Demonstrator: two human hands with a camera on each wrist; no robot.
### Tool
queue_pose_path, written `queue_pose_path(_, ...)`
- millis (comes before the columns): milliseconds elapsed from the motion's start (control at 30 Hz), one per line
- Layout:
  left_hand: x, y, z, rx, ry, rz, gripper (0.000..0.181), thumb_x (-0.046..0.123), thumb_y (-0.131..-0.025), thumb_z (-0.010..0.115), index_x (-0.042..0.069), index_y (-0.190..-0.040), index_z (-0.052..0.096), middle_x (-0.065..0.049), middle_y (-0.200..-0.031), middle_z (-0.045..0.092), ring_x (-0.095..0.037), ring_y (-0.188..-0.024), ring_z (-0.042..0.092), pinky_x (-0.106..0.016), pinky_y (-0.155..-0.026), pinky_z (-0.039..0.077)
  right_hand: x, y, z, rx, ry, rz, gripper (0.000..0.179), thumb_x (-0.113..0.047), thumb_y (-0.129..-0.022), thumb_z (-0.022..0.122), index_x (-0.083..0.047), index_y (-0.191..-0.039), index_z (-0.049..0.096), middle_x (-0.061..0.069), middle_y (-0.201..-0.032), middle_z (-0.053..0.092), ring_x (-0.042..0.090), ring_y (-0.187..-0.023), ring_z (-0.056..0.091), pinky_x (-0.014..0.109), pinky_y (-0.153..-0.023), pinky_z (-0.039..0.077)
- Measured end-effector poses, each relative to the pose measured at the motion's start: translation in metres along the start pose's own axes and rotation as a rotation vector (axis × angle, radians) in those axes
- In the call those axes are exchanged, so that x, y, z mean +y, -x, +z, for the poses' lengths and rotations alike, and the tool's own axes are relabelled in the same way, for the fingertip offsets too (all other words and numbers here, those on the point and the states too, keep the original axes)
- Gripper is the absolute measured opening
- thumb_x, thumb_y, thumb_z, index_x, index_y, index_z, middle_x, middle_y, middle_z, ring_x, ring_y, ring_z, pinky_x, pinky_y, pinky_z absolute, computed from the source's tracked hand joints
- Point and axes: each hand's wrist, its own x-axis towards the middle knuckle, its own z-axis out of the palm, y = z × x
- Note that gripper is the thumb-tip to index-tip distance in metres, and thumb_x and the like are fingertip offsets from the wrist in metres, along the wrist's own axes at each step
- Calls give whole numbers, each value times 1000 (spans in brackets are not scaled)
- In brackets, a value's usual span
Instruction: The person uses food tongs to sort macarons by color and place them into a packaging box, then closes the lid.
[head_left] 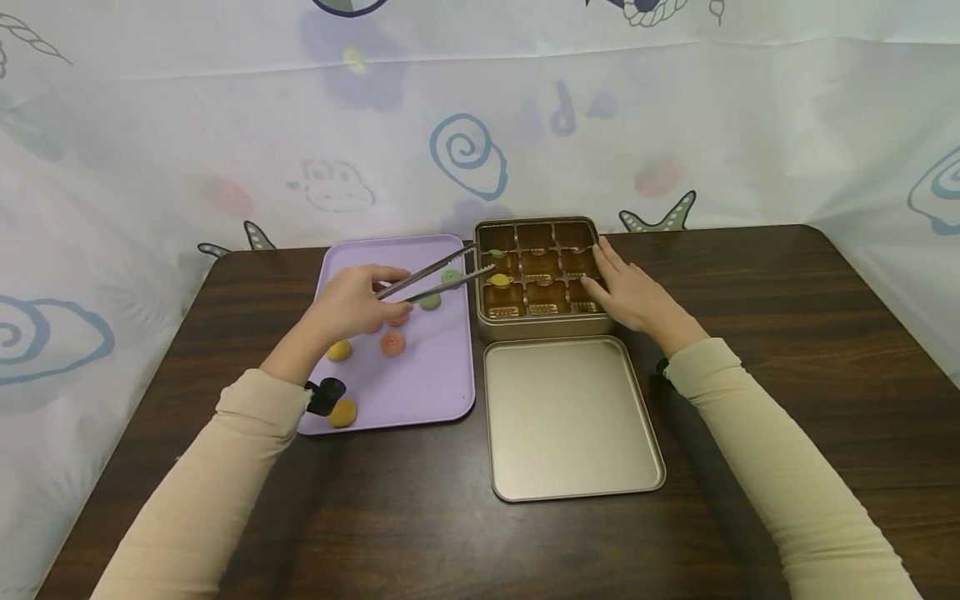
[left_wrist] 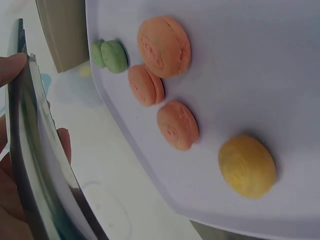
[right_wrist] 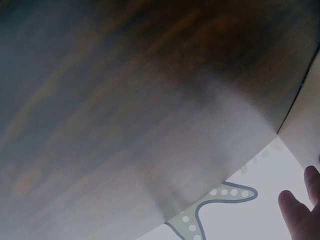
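My left hand (head_left: 362,302) grips metal tongs (head_left: 429,292) over the purple tray (head_left: 427,379). The tongs' spread tips reach the left side of a square gold tin (head_left: 540,327), with nothing visible between them. Inside the tin, a brown divided insert (head_left: 537,265) holds a yellow macaron (head_left: 500,280) and a green one in its left column. Fairly straight fingers of my right hand (head_left: 637,298) rest along the tin's right rim. In the left wrist view, orange macarons (left_wrist: 164,46), a yellow macaron (left_wrist: 247,166) and green ones (left_wrist: 114,56) lie on the tray.
A flat gold lid (head_left: 573,421) lies in front of the tin, right of the tray. Everything stands on a dark wooden table (head_left: 780,333). A printed white curtain (head_left: 525,108) hangs behind the table's far edge.
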Motion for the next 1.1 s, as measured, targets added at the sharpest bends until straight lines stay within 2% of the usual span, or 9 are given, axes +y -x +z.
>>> queue_pose_path(100,-3,4,-4,-13,-16,-25,58,31,-84,69,14,-137,52,-17,-120,62,-22,-78,69,-32,-73,47,0,0,0,-3,3,-2,71,-47,-103,20,-2,-152,-5,15,-160,-11,34,-149,3,54,-119,8)
queue_pose_path(200,-5,8,-8,-13,-45,-46,59,35,-86,67,16,-139,51,-16,-121,62,-23,-88,66,-35,-77,43,-1,0,-1,-6,5,0,72,-48,-102,19,-2,-152,-5,15,-160,-11,34,-149,4,54,-119,8)
queue_pose_path(467,-13,11,-8,23,-74,-34,52,29,-86,67,14,-134,56,-16,-105,66,-24,-85,58,-29,-65,40,0,0,0,-2,7,1,73,-49,-102,19,-2,-152,-4,16,-160,-11,35,-149,5,54,-119,8)
queue_pose_path(733,-17,10,-7,32,-94,-46,51,27,-86,65,14,-134,56,-15,-100,67,-22,-78,59,-28,-63,40,0,-1,1,3,-7,-2,73,-50,-102,18,-2,-152,-5,15,-161,-11,36,-149,5,54,-119,9)
queue_pose_path(967,-19,6,-3,13,-123,-71,54,25,-85,63,13,-136,54,-16,-105,66,-23,-80,55,-28,-61,39,1,-1,1,12,-8,-4,73,-50,-102,19,-3,-153,-4,16,-161,-9,38,-148,9,53,-119,10)
queue_pose_path(1100,-20,4,-1,9,-143,-82,53,26,-86,63,13,-136,54,-14,-101,66,-23,-80,54,-29,-61,38,0,0,2,12,-15,-3,73,-49,-102,20,-3,-153,-4,16,-161,-9,38,-147,10,53,-119,10)
